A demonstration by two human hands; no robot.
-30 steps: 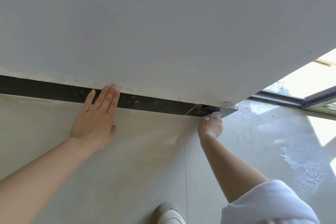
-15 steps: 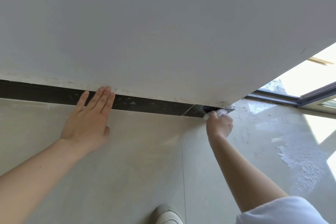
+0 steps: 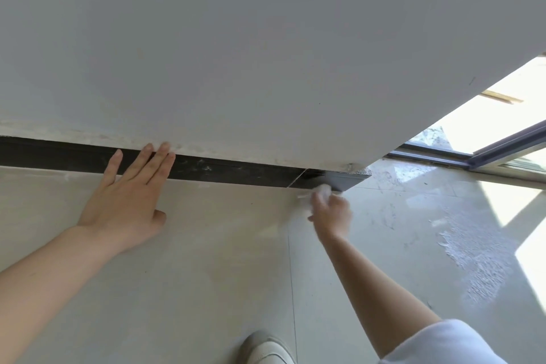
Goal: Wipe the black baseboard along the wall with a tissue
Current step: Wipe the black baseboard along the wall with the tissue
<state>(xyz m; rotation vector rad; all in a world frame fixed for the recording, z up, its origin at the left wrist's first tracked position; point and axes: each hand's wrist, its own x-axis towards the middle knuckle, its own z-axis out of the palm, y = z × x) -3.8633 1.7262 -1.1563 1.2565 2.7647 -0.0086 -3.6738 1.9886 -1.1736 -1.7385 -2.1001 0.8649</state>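
Your baseboard (image 3: 236,170) is a long black strip at the foot of the wall (image 3: 266,53), where it meets the floor (image 3: 206,275). Its long axis runs from the left edge of the view across to the right, slanting a little downward, and it ends at the wall's outer corner. A thin pale seam crosses it close to that end, and the short piece beyond the seam looks greyer than the rest. Pale specks show on the black face between your two hands. Your left hand (image 3: 127,198) lies flat and released, fingers straight and slightly spread. The palm is on the floor, the fingers cross the baseboard, and the tips of the longest ones reach the wall's lower edge, with the thumb resting on the floor. It holds nothing. Your right hand (image 3: 332,213) is near the baseboard's right end, just past the seam, with its fingers curled round the tissue (image 3: 323,190) — a white crumpled wad sticking out at the fingertips. The tissue sits against the lower part of the baseboard, where strip and floor meet. This hand is blurred, so you cannot tell how each finger lies. A white sleeve (image 3: 443,346) covers your right upper arm, and a pale shoe (image 3: 266,347) shows at the bottom edge. To the right, the floor carries a rough white patch (image 3: 478,260), and beyond the corner a dark door track (image 3: 472,156) lies in bright sunlight.
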